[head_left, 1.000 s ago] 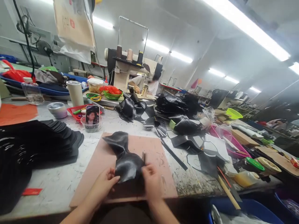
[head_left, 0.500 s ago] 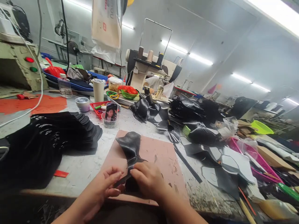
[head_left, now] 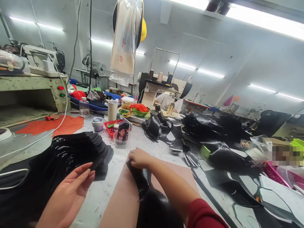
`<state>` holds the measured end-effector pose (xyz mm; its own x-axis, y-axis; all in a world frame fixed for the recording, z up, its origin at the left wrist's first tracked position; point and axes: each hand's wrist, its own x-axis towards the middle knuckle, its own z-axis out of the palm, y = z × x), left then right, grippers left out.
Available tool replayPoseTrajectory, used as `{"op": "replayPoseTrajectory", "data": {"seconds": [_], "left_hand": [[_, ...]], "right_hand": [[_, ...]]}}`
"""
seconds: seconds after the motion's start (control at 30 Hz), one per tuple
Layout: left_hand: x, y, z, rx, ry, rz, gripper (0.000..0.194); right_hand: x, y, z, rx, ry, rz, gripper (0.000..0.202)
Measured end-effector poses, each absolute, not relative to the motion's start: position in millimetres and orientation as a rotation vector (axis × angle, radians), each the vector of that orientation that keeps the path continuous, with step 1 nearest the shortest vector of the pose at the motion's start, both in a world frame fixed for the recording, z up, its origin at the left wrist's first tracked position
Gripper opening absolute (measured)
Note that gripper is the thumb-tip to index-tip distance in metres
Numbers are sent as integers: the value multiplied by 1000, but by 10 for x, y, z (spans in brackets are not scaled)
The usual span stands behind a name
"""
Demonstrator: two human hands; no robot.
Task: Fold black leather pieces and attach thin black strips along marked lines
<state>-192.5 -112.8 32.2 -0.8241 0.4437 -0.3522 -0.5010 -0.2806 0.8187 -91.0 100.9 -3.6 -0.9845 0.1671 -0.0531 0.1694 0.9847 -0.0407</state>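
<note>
My right hand (head_left: 140,158) is closed on the far end of a shiny black leather piece (head_left: 154,205). The piece lies across a pinkish mat (head_left: 118,199) and runs toward me, with its near end cut off by the frame. My left hand (head_left: 71,190) is raised in front of a stack of black cut pieces (head_left: 78,145) on the left. Its thumb and fingers are pressed together near the stack's edge; whatever lies between the fingertips blends into the black behind.
A phone (head_left: 123,131) leans in a clear plastic tub beyond the mat. Behind it are a red basket (head_left: 110,128), a tumbler (head_left: 112,110) and a sewing machine (head_left: 152,90). Black leather parts (head_left: 204,125) and a pink basket (head_left: 276,174) crowd the right.
My hands have parted. The right has slid forward to the leather's far end, and the left has moved left toward the stack. The leather piece has shifted toward me, and the view has turned left.
</note>
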Motion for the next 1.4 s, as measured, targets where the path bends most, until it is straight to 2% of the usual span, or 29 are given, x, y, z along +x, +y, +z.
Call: {"op": "replayPoseTrajectory", "data": {"seconds": [0.17, 0.2, 0.33, 0.43, 0.53, 0.67, 0.77, 1.07, 1.4], "left_hand": [[-1846, -740, 227, 65, 1261, 2056, 22], [-1790, -674, 190, 112, 1257, 1992, 20], [-1429, -532, 71, 264, 1226, 1741, 16], [-1138, -557, 17, 333, 1195, 1606, 20], [-936, -627, -28, 450, 1176, 1429, 23], [-803, -703, -76, 568, 1212, 1277, 24], [-761, -754, -76, 609, 1264, 1234, 24], [-642, -859, 112, 546, 1276, 1214, 25], [-612, -889, 123, 550, 1282, 1211, 28]], "right_hand": [[-409, 462, 522, 48, 3042, 310, 15], [-267, 310, 671, -37, 3018, 265, 16], [170, -44, 1016, -311, 2830, -422, 14], [352, 10, 840, -169, 2876, -784, 11], [522, 70, 498, 211, 2994, -963, 13], [743, -14, 250, 702, 3072, -973, 11], [866, -74, 229, 873, 3100, -960, 9], [990, -122, 300, 861, 3118, -934, 10], [974, -146, 331, 864, 3095, -858, 11]]}}
